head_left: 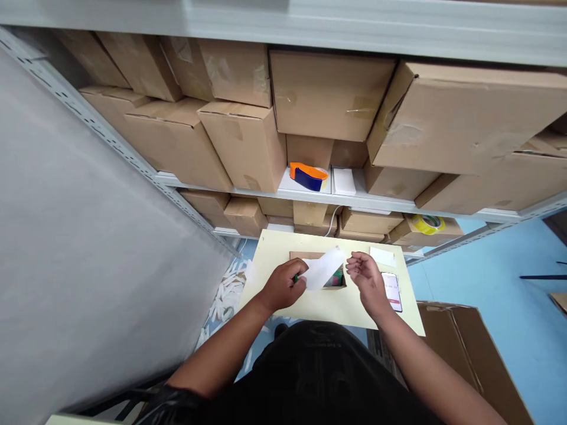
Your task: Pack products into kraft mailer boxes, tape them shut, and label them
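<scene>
My left hand (287, 285) is closed on the lower left end of a white sheet of paper (322, 270). A small green bit shows by its fingers; I cannot make out what it is. Beneath the sheet stands a small open cardboard box (306, 255) on the table, with green and reddish contents (335, 278) partly covered by the paper. My right hand (367, 279) hovers just right of the sheet and box, fingers apart and slightly curled, with nothing in it.
The cream table (274, 251) carries a phone (392, 291) and a white pad (382, 256) at right. Behind it, shelves hold cardboard boxes (241, 144), an orange-and-blue tape dispenser (309, 176) and yellow tape (428, 224). Paper strips (225, 295) litter the floor at left.
</scene>
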The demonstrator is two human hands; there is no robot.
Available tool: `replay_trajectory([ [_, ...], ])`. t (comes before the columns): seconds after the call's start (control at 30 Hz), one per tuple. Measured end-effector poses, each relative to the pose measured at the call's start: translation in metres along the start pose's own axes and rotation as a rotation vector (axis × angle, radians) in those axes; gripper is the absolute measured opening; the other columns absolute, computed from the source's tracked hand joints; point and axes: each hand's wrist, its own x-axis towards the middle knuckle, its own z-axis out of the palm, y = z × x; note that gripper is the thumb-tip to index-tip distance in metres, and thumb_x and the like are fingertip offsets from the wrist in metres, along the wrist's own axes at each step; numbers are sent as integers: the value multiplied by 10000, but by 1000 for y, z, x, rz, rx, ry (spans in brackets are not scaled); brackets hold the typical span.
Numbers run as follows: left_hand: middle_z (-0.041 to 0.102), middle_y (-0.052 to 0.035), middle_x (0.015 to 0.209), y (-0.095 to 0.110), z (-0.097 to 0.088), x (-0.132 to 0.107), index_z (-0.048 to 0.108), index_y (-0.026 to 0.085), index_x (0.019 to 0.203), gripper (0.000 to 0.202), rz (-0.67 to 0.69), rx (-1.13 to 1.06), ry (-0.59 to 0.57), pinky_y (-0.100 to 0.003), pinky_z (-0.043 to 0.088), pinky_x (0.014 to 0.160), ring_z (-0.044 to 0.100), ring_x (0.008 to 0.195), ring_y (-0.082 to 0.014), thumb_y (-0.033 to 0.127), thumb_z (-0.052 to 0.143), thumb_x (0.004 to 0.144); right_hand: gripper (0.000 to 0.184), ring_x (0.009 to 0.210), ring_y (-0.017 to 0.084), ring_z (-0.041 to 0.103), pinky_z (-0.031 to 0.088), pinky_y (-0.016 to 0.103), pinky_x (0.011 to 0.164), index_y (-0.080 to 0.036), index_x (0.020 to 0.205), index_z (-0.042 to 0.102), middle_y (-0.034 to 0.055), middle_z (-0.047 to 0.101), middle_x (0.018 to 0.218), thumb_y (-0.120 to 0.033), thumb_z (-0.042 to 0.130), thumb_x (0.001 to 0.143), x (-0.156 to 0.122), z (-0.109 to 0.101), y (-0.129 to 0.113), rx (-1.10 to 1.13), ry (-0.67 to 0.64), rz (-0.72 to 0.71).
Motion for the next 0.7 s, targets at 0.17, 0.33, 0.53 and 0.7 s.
replay_trajectory([
  [0.17,552,14,746,-2,-4,12,494,214,731,59,-113,-50,-166,-264,381,671,480,698,-148,192,547,744,305,883,206,625,533,355,810,-226,1081,685,44,670,969,-402,714,835,0,-8,20,-123,-77,65],
  [0.33,476,38,699,-13,-1,25,484,202,705,54,-120,-120,-315,-247,319,620,407,657,-126,162,519,695,344,745,169,565,486,304,712,-214,1095,683,-5,618,825,-436,725,836,7,-11,38,-83,-77,120],
  [0.53,486,42,711,-26,0,36,496,192,714,58,-173,-201,-421,-233,321,602,434,659,-116,155,515,674,331,682,156,489,413,279,656,-204,859,676,-24,552,715,-531,716,824,7,-13,45,-161,-84,183],
  [0.7,508,69,626,-40,13,41,515,204,741,55,-404,-218,-289,-214,330,541,466,572,-104,205,568,730,372,617,147,473,374,274,613,-212,741,618,-34,542,617,-565,670,845,11,-13,54,-196,-57,282],
])
